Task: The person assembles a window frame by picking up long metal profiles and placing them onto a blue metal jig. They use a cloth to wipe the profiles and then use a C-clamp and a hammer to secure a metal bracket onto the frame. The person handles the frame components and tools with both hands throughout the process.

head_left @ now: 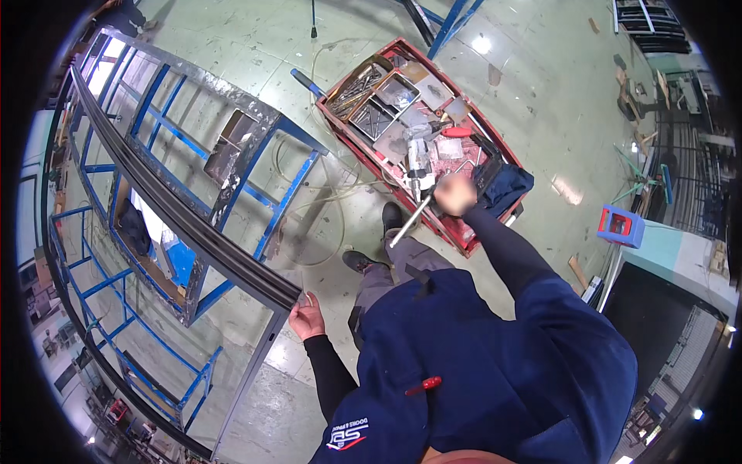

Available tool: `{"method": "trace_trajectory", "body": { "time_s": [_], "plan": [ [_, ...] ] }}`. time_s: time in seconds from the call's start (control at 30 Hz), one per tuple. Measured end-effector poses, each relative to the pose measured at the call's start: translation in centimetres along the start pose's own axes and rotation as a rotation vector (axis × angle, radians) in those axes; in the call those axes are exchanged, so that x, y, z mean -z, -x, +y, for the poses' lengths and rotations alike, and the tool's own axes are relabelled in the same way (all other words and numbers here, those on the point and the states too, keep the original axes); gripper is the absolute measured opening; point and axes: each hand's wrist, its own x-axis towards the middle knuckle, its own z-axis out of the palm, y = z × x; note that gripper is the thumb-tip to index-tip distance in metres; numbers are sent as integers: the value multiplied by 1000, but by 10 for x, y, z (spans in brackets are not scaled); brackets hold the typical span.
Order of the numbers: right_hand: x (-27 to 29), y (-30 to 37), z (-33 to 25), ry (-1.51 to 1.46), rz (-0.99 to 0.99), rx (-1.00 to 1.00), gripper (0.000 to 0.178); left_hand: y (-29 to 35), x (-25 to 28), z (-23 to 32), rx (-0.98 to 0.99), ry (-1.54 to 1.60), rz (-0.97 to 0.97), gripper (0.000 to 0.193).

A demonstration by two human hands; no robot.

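Dark frame (241,257) was held by left hand (308,318), 7 o'clock; right hand (456,193), 2 o'clock, blurred, grip undetermined; tipping judged possible if loosened.

Workshop, red tool cart (464,241), blue metal stands (286,206), scuffed floor (560,100)

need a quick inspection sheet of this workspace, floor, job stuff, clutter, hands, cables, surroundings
Surface: pale green floor, scuffed and patchy.
Job's things: long dark profile lying across a blue rack; pale rod beside the right hand.
Clutter: red cart crowded with loose tools, including a power drill and dark blue cloth.
Hands: left hand has its fingers at the profile's near end; right hand is over the cart, grip blurred.
Cables: thin pale hose looped on the floor.
Surroundings: blue-and-red plastic stool at right; another person partly visible, upper left.
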Motion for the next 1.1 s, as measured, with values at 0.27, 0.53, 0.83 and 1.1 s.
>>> {"method": "trace_trajectory", "body": {
  "time_s": [0.27,0.53,0.83,1.1],
  "plan": [
    [34,-102,29,567,222,182,66,-4,14,-4,-40,-106,67,33],
    [30,-100,50,596,193,297,79,-3,13,-6,-87,-59,31,15],
    [51,-84,15,467,146,-62,91,5,37,-5,-4,-9,-14,24],
    [50,49,-46,-1283,-264,-11,37,-9,20,-17,47,155,-375,25]
  ]
}}
